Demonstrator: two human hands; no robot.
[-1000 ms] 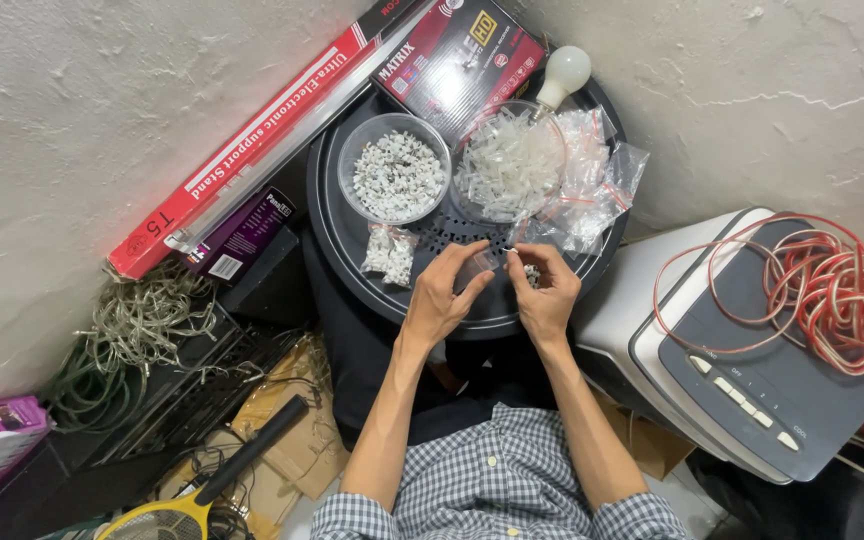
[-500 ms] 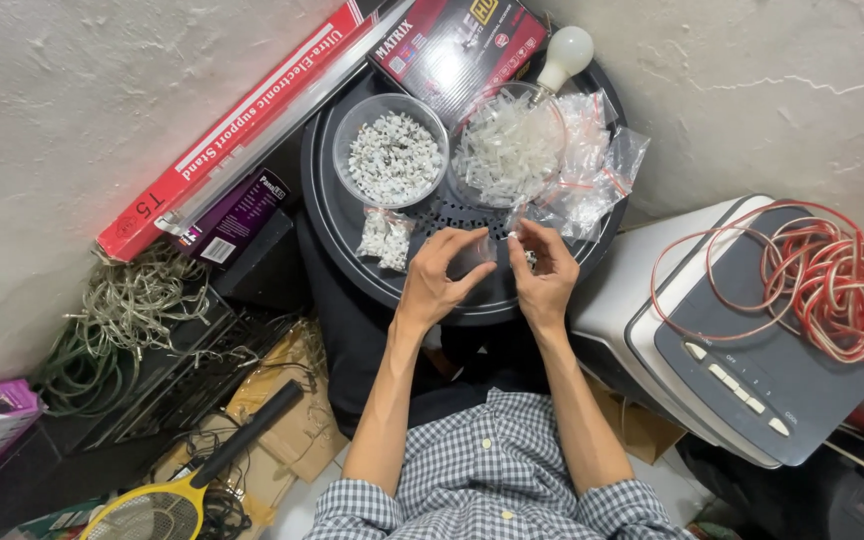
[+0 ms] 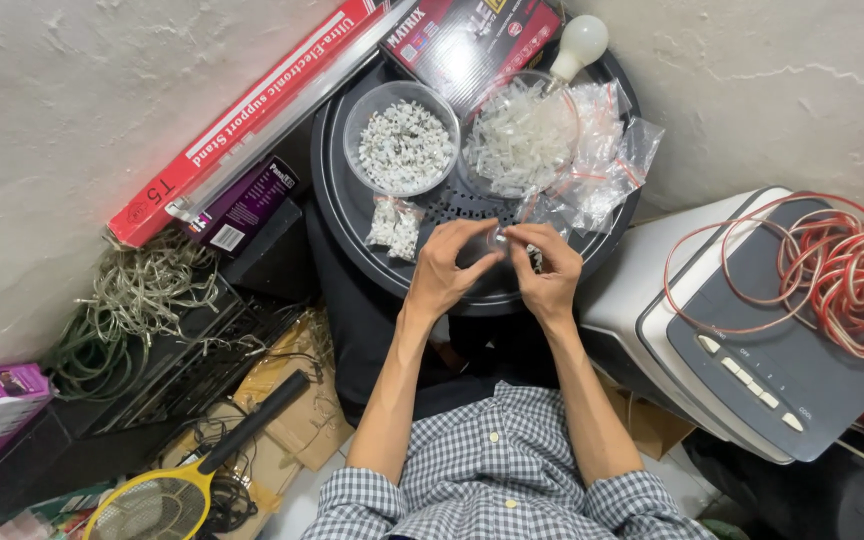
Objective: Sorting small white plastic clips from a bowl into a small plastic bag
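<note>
My left hand (image 3: 450, 268) and my right hand (image 3: 546, 272) meet over the near part of a round black tray (image 3: 337, 200), both pinching a small clear plastic bag (image 3: 495, 240) between their fingertips. Just left of my left hand lies a filled small bag of white pieces (image 3: 394, 224). Further back stands a clear round bowl of small white clips (image 3: 402, 140). To its right a second clear bowl (image 3: 522, 135) holds a heap of clear plastic bags, with more small bags (image 3: 607, 165) spilling to the right.
A white light bulb (image 3: 582, 42) and a dark box (image 3: 467, 40) rest at the tray's back. A long red box (image 3: 242, 120) leans left. Red-white cable (image 3: 832, 270) lies on a grey-white appliance (image 3: 752, 360). Tangled wires (image 3: 142, 300) and a yellow racket (image 3: 167, 500) lie lower left.
Both hands have stayed together over the tray's near part, with the fingertips closing in on the small clear bag. The view has shifted slightly.
</note>
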